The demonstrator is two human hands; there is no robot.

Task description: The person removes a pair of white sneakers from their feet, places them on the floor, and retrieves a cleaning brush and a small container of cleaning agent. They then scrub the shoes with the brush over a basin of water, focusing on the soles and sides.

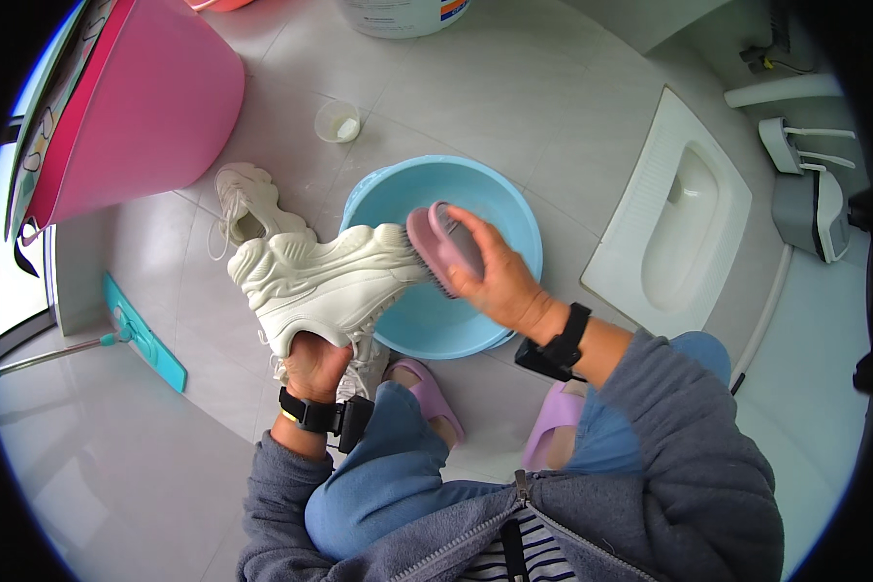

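A chunky white sneaker (335,281) is tilted on its side over the left rim of a light blue basin (514,209). My left hand (315,367) is inside its ankle opening; the fingers are hidden in the shoe. In my right hand (500,276) is a pink scrub brush (435,247), gripped by its handle, with its dark bristles against the sneaker's toe end. Beyond the held shoe, another off-white sneaker (252,204) rests on the floor with its laces loose. Part of a further white shoe (364,369) shows beside my left wrist.
A large pink tub (155,107) stands at the far left, near a teal flat mop (145,335). Behind the basin sits a small clear cup (338,122) with something white inside. A white bucket (403,15) is at the back. To the right lies a squat toilet (684,213), with toilet brushes (810,194) on the wall.
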